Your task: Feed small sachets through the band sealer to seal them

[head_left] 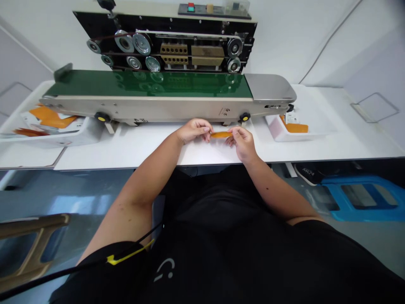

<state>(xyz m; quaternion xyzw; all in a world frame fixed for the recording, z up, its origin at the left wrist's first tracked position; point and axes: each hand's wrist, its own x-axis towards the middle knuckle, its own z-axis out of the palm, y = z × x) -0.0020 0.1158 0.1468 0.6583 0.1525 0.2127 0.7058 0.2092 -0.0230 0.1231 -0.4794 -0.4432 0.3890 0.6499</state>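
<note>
An orange packet (221,135), seen nearly edge-on, is held between my two hands above the white table (152,147), in front of the sealing machine. My left hand (196,130) pinches its left end with the fingers closed. The right end is gripped between thumb and fingers of my right hand (243,142). Just beyond both hands stands the beige side of the conveyor (177,107) with its green belt (152,84).
On the left, a white bin (76,137) holds orange and white packets. A smaller white bin (280,133) with orange packets stands at the right. Wheels and brass blocks (207,55) sit above the belt. A blue stool (341,190) is at the lower right.
</note>
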